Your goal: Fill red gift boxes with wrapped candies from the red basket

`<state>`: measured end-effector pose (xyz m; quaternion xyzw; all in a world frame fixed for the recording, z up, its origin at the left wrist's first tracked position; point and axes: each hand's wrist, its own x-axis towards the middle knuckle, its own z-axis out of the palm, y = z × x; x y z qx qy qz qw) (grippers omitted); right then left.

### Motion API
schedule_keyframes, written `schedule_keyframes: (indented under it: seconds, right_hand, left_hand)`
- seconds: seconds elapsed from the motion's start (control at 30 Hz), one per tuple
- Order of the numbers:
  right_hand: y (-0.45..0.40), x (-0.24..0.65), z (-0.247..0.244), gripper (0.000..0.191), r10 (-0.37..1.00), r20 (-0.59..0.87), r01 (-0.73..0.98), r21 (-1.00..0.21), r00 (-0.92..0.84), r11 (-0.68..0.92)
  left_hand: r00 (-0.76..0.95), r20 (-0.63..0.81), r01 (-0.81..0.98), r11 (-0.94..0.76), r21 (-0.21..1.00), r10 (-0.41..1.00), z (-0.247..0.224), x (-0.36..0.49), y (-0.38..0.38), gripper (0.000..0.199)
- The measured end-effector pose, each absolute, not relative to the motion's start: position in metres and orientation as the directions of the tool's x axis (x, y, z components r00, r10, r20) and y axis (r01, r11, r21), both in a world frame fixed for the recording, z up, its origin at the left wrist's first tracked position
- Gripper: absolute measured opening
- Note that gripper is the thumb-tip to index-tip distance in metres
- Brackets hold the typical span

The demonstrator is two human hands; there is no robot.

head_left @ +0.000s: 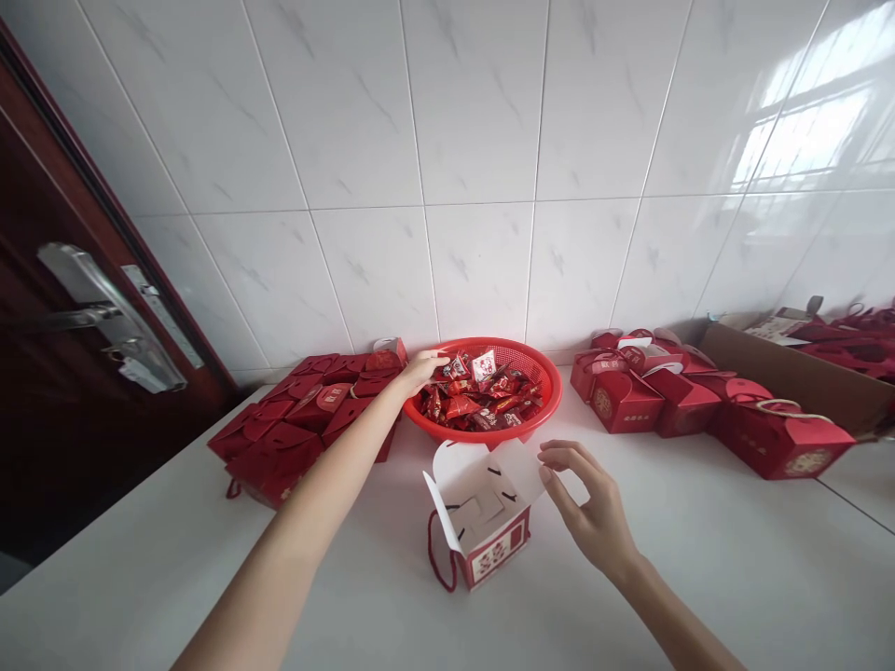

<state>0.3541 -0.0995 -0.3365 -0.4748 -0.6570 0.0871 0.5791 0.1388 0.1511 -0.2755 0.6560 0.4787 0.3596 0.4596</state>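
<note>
An unfolded red gift box [493,554] stands on the white table, its white flaps spread and its inside showing no candy. Dark red cord loops hang at its left side. My right hand [591,503] is beside the box's right flap, thumb and fingers curved with a gap between them. Behind the box, a red plastic basket [552,387] holds many wrapped candies [489,396]. My left hand [423,369] reaches over the basket's left rim, fingertips at the candies; whether it grips one is too small to tell.
Closed red boxes [308,410] crowd the table on the left, and more red boxes [689,401] stand at the right. Beyond them is a brown carton [790,373] with red items. A tiled wall [475,270] rises behind; a dark door [62,373] is at far left.
</note>
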Motion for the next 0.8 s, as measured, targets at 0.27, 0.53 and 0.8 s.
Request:
schedule_keyframes:
  seconds: [0.27, 0.53, 0.8]
  right_hand:
    - [-0.097, 0.357, -0.339, 0.012, 0.731, 0.667, 0.530, -0.675, 0.144, 0.513]
    - [-0.097, 0.358, -0.340, 0.014, 0.743, 0.650, 0.544, -0.687, 0.162, 0.482]
    - [-0.099, 0.359, -0.336, 0.019, 0.769, 0.600, 0.528, -0.737, 0.223, 0.422]
  left_hand:
    - [0.404, 0.008, 0.159, -0.079, 0.984, 0.915, -0.266, 0.150, 0.126, 0.018]
    - [0.389, 0.047, 0.207, -0.137, 0.969, 0.920, -0.263, 0.159, 0.118, 0.016]
    - [0.420, 0.194, 0.247, -0.318, 0.916, 0.886, -0.253, 0.169, 0.103, 0.020]
